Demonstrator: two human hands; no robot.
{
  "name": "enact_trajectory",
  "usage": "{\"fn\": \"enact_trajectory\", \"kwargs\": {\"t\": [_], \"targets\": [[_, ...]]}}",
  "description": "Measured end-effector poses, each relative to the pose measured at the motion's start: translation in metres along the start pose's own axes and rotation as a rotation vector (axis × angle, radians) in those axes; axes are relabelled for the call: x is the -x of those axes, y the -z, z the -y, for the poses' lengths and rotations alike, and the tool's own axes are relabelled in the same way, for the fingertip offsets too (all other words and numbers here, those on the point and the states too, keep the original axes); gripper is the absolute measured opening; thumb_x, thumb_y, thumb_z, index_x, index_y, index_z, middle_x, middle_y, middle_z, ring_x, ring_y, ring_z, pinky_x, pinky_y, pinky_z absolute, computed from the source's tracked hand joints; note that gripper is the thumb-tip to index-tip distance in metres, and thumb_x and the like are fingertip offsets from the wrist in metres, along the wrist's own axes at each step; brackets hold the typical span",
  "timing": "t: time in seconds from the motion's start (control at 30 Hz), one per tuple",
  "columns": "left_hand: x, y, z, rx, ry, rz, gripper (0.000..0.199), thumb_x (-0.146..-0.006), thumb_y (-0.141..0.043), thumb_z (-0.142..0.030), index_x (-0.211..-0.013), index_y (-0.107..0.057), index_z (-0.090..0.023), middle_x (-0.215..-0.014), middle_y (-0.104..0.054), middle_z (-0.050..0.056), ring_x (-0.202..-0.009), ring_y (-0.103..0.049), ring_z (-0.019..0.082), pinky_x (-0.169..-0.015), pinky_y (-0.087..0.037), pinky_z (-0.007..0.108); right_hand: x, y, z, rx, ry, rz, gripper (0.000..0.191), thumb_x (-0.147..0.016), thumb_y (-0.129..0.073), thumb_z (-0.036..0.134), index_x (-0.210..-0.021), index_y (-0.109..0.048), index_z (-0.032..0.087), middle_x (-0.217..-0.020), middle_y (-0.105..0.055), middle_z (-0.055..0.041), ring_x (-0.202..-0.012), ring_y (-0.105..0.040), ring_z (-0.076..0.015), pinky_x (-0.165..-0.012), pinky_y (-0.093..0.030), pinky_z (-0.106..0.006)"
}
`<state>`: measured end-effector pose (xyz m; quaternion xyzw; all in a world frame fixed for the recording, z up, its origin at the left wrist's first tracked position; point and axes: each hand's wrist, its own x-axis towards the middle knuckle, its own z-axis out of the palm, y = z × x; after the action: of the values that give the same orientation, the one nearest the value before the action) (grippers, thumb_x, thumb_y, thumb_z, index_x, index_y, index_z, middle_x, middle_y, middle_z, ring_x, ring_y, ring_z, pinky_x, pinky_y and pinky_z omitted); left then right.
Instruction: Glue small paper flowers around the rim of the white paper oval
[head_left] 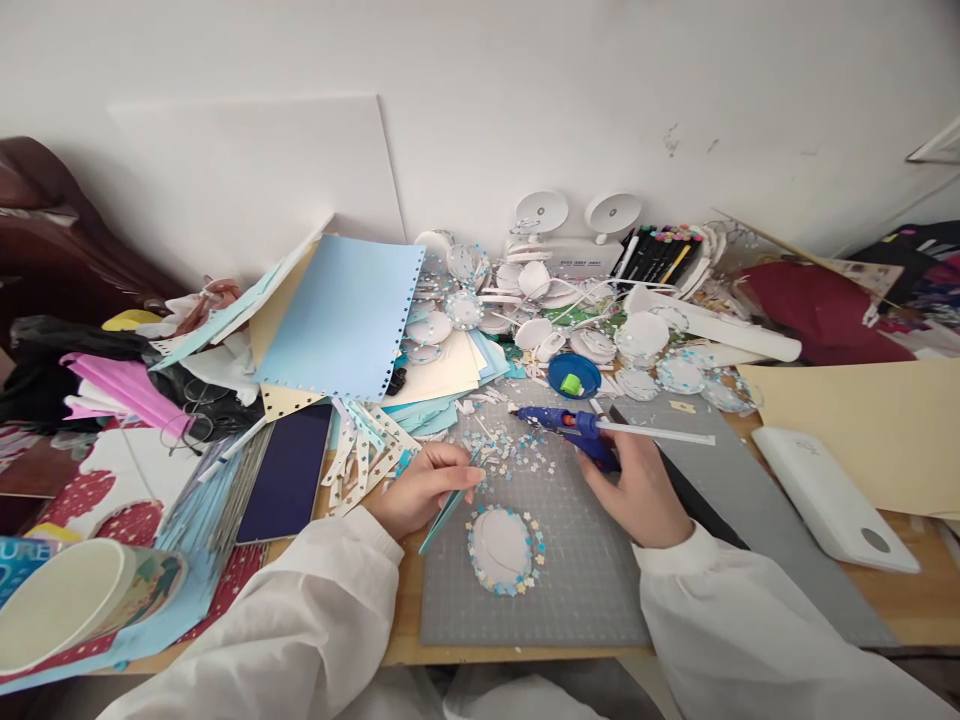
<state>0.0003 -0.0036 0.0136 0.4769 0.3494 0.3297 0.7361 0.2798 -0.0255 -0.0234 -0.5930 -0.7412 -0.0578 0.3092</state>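
My left hand (431, 487) pinches light teal tweezers (444, 515) over the left edge of the grey cutting mat (592, 610). On the right, my right hand (637, 490) is wrapped round the handle of a blue glue gun (559, 420), whose nozzle points left and which has a long white glue stick (667, 433) sticking out of its back. A white disc (504, 548) ringed with small blue and cream stars lies flat on the mat between my hands. Loose small stars (517, 450) are scattered just beyond it.
Behind the mat are a blue dish (574, 376), piled white discs (534, 280) and black pens (660, 258). Blue paper (345, 320) leans at the left, above a dark blue notebook (285, 480). A paper cup (67, 600) is front left; a white power bank (832, 495) lies right.
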Motion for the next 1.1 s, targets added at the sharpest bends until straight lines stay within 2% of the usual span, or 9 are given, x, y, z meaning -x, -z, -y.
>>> {"fn": "enact_trajectory", "kwargs": {"t": [0.1,0.27,0.37,0.43,0.53,0.6,0.7,0.83,1.1], "targets": [[-0.001,-0.003,-0.001,-0.013,-0.008,-0.016,0.042,-0.063,-0.071,-0.035,-0.040,-0.042,-0.015,-0.043,-0.045,-0.001,-0.047,-0.041,0.009,-0.052,-0.026,0.024,0.013,0.020,0.004,0.114,-0.020,0.069,0.029,-0.083,-0.053,0.035,-0.105,-0.052,0.015,-0.098,-0.061,-0.0140,-0.091,-0.057,-0.0296,-0.081,-0.046,-0.043],[-0.003,-0.004,0.001,-0.007,-0.020,-0.009,0.044,-0.064,-0.071,-0.033,-0.040,-0.039,-0.015,-0.042,-0.039,-0.003,-0.048,-0.043,0.010,-0.053,-0.029,0.023,0.028,0.058,0.024,0.304,-0.072,0.269,0.028,-0.085,-0.052,0.036,-0.101,-0.057,0.014,-0.093,-0.062,-0.0125,-0.084,-0.057,-0.0301,-0.072,-0.044,-0.043],[-0.004,-0.004,0.003,0.008,-0.039,-0.005,0.046,-0.065,-0.071,-0.032,-0.040,-0.037,-0.016,-0.041,-0.037,-0.004,-0.049,-0.044,0.010,-0.053,-0.030,0.023,0.020,0.073,0.043,0.141,-0.040,0.287,0.015,-0.088,-0.051,0.031,-0.090,-0.058,0.019,-0.082,-0.062,-0.0063,-0.076,-0.058,-0.0235,-0.068,-0.043,-0.038],[-0.004,-0.004,0.004,-0.003,-0.050,-0.005,0.044,-0.066,-0.072,-0.031,-0.040,-0.039,-0.015,-0.042,-0.039,-0.003,-0.049,-0.043,0.010,-0.052,-0.029,0.023,0.008,0.077,0.058,-0.047,0.031,0.237,0.009,-0.090,-0.051,0.026,-0.092,-0.057,0.020,-0.082,-0.061,-0.0034,-0.075,-0.058,-0.0188,-0.071,-0.044,-0.034],[-0.004,-0.003,0.006,-0.049,-0.058,0.010,0.039,-0.067,-0.072,-0.032,-0.043,-0.047,-0.014,-0.045,-0.045,-0.002,-0.049,-0.041,0.009,-0.052,-0.028,0.024,-0.013,0.072,0.081,-0.221,0.199,0.148,0.019,-0.088,-0.054,0.018,-0.107,-0.057,0.020,-0.090,-0.060,-0.0052,-0.085,-0.057,-0.0183,-0.078,-0.044,-0.033],[-0.004,-0.002,0.006,-0.082,-0.059,0.026,0.037,-0.069,-0.072,-0.032,-0.045,-0.050,-0.014,-0.047,-0.046,-0.002,-0.048,-0.039,0.009,-0.051,-0.027,0.024,-0.025,0.063,0.092,-0.241,0.311,0.172,0.025,-0.088,-0.055,0.017,-0.112,-0.056,0.019,-0.092,-0.061,-0.0067,-0.087,-0.056,-0.0193,-0.078,-0.044,-0.034],[-0.004,-0.002,0.007,-0.113,-0.052,0.037,0.042,-0.070,-0.073,-0.034,-0.044,-0.045,-0.014,-0.044,-0.039,-0.004,-0.047,-0.034,0.008,-0.050,-0.022,0.025,-0.038,0.046,0.101,-0.229,0.409,0.203,0.019,-0.088,-0.055,0.017,-0.106,-0.062,0.018,-0.087,-0.061,-0.0066,-0.081,-0.055,-0.0197,-0.075,-0.043,-0.036],[-0.004,0.000,0.010,-0.132,-0.032,0.062,0.048,-0.070,-0.074,-0.036,-0.043,-0.041,-0.015,-0.043,-0.032,-0.005,-0.046,-0.030,0.007,-0.049,-0.019,0.026,-0.045,0.033,0.100,-0.315,0.410,0.150,0.014,-0.089,-0.052,0.011,-0.088,-0.064,0.017,-0.079,-0.061,-0.0043,-0.075,-0.053,-0.0166,-0.074,-0.042,-0.034],[-0.004,0.003,0.009,-0.161,-0.010,0.113,0.043,-0.073,-0.072,-0.037,-0.045,-0.050,-0.014,-0.042,-0.039,-0.003,-0.045,-0.034,0.008,-0.047,-0.021,0.025,-0.044,0.028,0.094,-0.413,0.386,0.088,0.010,-0.085,-0.057,0.009,-0.090,-0.062,0.017,-0.080,-0.063,-0.0044,-0.078,-0.057,-0.0166,-0.074,-0.043,-0.033]]}}
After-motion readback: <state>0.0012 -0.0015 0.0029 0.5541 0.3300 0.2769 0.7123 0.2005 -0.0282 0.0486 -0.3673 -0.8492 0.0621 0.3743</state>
